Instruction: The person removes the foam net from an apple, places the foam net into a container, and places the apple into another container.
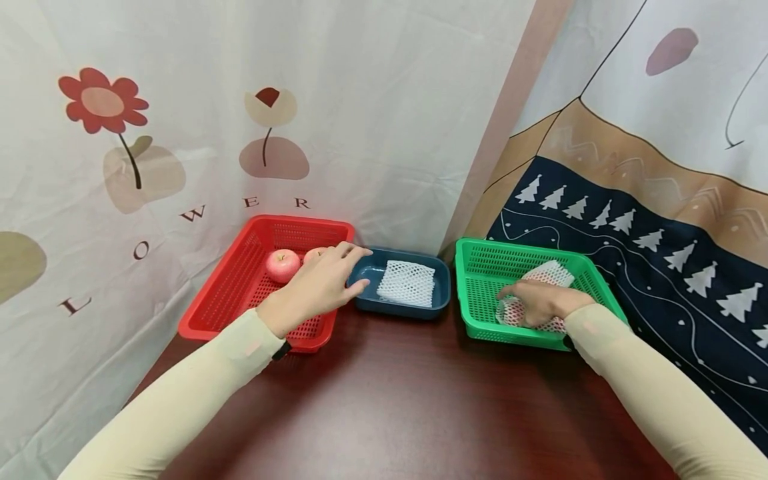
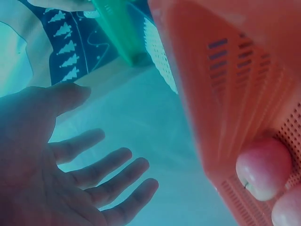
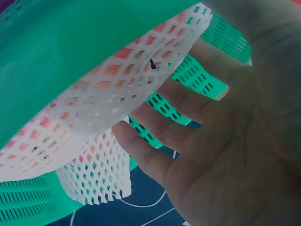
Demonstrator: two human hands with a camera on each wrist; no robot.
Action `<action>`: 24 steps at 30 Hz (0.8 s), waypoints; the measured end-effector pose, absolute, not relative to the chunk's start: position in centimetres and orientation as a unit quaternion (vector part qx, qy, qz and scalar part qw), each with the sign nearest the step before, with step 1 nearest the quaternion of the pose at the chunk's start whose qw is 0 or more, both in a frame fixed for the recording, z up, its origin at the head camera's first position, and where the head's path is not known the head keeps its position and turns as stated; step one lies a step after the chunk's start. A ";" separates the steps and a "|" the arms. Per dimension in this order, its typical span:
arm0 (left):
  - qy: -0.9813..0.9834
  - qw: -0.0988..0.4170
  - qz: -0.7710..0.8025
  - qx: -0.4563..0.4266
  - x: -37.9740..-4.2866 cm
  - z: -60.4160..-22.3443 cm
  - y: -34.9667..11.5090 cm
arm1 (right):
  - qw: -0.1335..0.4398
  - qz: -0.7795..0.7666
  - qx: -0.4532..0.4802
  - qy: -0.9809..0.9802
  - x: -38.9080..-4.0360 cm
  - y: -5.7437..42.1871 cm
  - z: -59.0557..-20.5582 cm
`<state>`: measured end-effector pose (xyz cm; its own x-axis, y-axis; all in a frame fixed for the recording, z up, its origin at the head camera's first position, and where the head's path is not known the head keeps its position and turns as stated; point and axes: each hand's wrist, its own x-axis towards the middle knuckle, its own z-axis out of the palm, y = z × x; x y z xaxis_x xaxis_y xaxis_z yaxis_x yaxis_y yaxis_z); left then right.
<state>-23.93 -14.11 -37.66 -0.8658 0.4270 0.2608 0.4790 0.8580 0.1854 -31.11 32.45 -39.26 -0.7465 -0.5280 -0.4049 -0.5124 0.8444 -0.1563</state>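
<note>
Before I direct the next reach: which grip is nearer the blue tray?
The left grip. It is close by the left end of the blue tray; the right grip is away to its right, at the netted fruit in the green basket.

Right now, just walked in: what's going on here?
A person is working with both hands. The right hand is in the green basket, at apples in white foam nets; I can't tell whether it grips one. The left hand holds nothing, its fingers spread near the red basket and the blue tray. Two bare apples sit in the red basket, and white foam netting lies in the blue tray.
</note>
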 end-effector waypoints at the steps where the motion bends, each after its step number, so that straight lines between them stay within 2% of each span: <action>1: -0.957 0.107 -0.123 -0.240 -23.9 -37.7 -13.9 | 0.225 -0.017 -0.277 0.934 -31.1 32.4 -39.3; 12: -0.945 0.123 -0.124 -0.278 -23.3 -38.2 -11.5 | 0.251 -0.002 -0.270 0.930 -31.4 32.0 -39.1; 24: -0.938 0.097 -0.143 -0.300 -22.9 -39.5 -8.5 | 0.279 0.018 -0.260 0.924 -31.7 31.6 -38.9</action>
<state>-22.90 -8.47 -39.46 -0.8009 0.5353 0.2684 0.5909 0.7792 0.2090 -31.67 31.62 -38.91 -0.7090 -0.4709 -0.5249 -0.4906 0.8641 -0.1124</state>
